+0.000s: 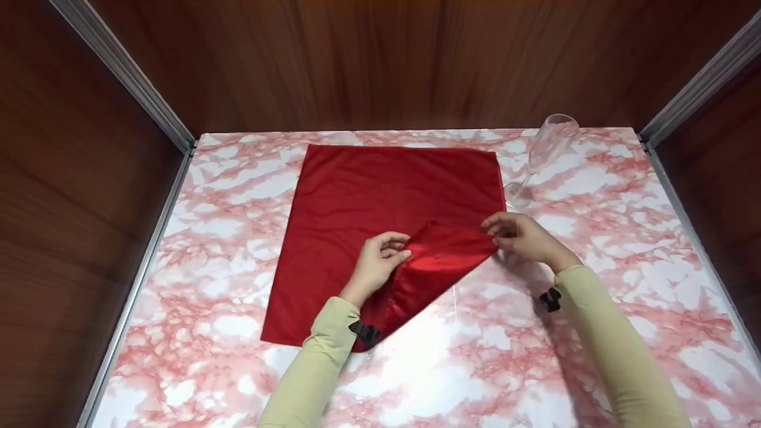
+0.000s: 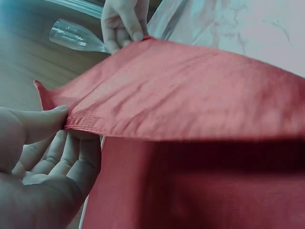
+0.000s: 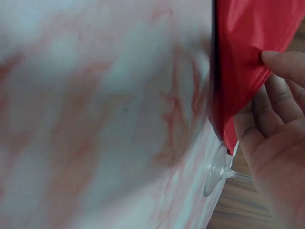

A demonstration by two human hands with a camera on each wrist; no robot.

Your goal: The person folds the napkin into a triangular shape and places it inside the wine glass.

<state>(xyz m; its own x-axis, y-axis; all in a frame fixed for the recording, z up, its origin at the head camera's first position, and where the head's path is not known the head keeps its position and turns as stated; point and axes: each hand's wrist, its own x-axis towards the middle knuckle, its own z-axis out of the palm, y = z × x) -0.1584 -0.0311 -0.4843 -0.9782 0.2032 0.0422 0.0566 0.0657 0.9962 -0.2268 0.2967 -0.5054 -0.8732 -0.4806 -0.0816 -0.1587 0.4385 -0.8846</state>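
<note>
A red cloth napkin [image 1: 357, 196] lies on the marbled tabletop, its near right corner lifted and turned back to show a shiny underside. My left hand [image 1: 380, 261] pinches an edge of that raised flap near the napkin's middle; in the left wrist view, thumb and fingers [image 2: 81, 157] grip the hem. On the right side, my right hand [image 1: 523, 238] pinches the fold between thumb and fingers, as the right wrist view shows with the shiny cloth [image 3: 243, 57]. Just beyond the right hand stands a clear champagne flute [image 1: 550, 142].
The table [image 1: 220, 285] has a pink and white marbled surface. Dark wood panels [image 1: 380, 65] with metal edge strips [image 1: 131, 71] enclose it at the back and both sides. The flute's foot [image 3: 217, 169] is close to the napkin's right edge.
</note>
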